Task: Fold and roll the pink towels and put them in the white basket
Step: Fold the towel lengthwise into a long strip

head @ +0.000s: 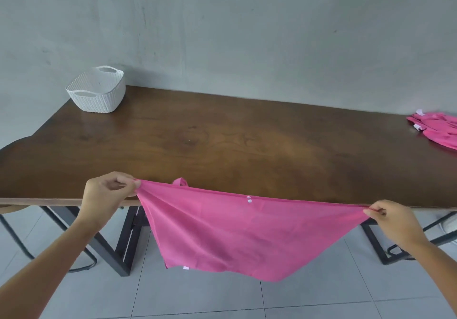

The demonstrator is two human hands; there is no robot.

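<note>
While the white basket (97, 91) at the far left corner of the table (222, 140) shows no towel inside, folding looks barely begun, and more pink towels (437, 130) wait at the table's right end. Left hand (105, 195) and right hand (393, 219) each pinch a top corner of one pink towel (237, 232), stretching it before the table's near edge, hanging unfolded.

Dark brown wooden table (222, 140), long, running left to right, glossy top with visible grain. Black metal table legs (128, 239) below the near edge, angled, 1 set left, another right (376, 242). Grey plaster wall (247, 34) just behind the far edge, faintly marked. Pale grey tiled floor (197, 299) below. Thin black chair frame (14, 237) at near left.
</note>
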